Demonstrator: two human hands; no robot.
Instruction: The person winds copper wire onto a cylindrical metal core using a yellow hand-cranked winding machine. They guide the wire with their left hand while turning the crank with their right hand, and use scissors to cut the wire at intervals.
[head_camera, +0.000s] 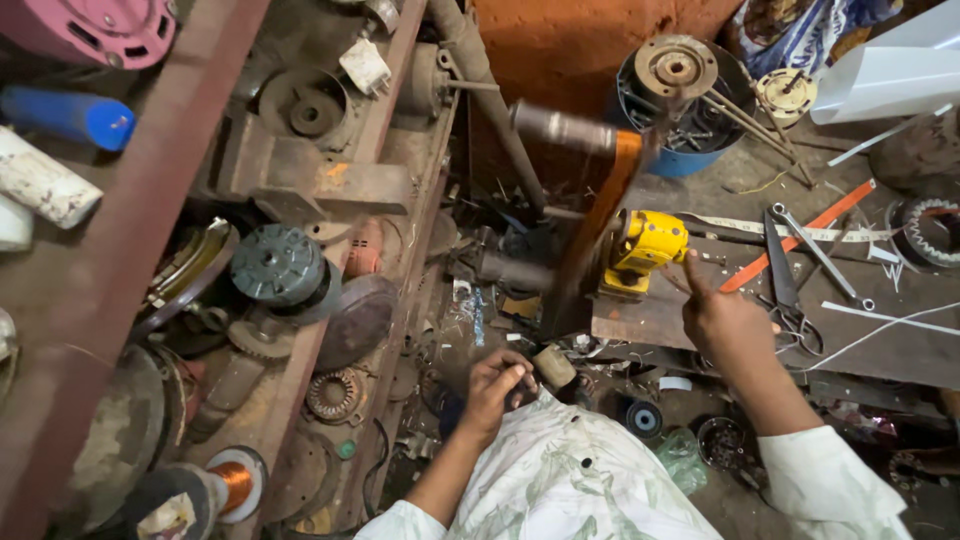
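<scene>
a: nearest, left hand (497, 385) by the lap, fingers curled on something small; what, cannot tell.
b: right hand (722, 318)?
a: fingers apart, beside the yellow tool (643, 248) on the tabletop (900, 340). likely heavy and rigid; grip its body.
b: obstacles?
a: orange-brown bar (600, 215) alongside; scissors (788, 290), wires near.

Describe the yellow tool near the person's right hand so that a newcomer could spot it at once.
Find the dark metal workbench at right. At its left end, just beyond the raised right hand, sits the yellow tool. It is the only bright yellow item among grey, rusty parts.
</scene>
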